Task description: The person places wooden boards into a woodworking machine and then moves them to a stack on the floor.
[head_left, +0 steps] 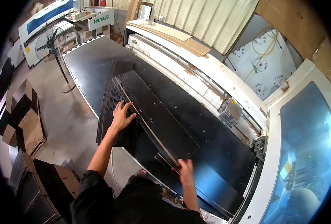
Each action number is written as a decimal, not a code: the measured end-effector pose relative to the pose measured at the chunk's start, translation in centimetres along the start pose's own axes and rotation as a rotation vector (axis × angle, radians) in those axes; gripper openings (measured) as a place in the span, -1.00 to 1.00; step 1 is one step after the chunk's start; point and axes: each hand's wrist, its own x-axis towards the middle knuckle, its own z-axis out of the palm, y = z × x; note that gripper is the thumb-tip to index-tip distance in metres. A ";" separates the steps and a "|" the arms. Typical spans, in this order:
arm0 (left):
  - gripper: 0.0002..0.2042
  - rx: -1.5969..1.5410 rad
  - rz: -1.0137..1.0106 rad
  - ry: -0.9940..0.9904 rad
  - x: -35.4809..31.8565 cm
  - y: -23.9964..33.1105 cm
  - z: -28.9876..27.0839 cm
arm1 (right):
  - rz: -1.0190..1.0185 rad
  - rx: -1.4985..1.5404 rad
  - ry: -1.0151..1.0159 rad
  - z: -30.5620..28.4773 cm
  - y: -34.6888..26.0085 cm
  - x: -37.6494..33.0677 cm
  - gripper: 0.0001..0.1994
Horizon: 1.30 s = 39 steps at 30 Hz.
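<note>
A long black wood-grain board (pixel 156 112) lies slantwise over the black machine table (pixel 87 56), its pale raw edge toward me. My right hand (pixel 186 171) grips its near end, fingers wrapped round the edge and partly hidden. Beside the board's far half, my left hand (pixel 121 116) has its fingers spread, with the thumb and forefinger at the raw edge. Under that hand lie more dark boards (pixel 107 108), stacked and overhanging the table's left side. A short dark strip (pixel 161 159) shows next to my right hand.
A white machine beam (pixel 195 58) runs along the table's far side, and a blue-tinted cover (pixel 307 149) stands at right. On the left are a standing fan (pixel 51 46), piled dark panels (pixel 27 119) and a nearer stack (pixel 42 186).
</note>
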 end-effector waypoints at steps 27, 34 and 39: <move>-0.14 0.335 -0.555 0.085 0.9 -8.0 -2.7 | -0.198 -0.551 -0.022 -5.5 -2.6 -8.1 -0.75; -0.18 0.380 -0.522 0.062 1.3 -7.6 -2.2 | -0.267 -1.105 0.334 -13.7 -1.6 -13.1 -0.44; -0.21 0.409 -0.476 0.024 1.1 -9.0 -3.1 | -0.005 -1.319 0.381 -17.5 1.8 -16.5 -0.28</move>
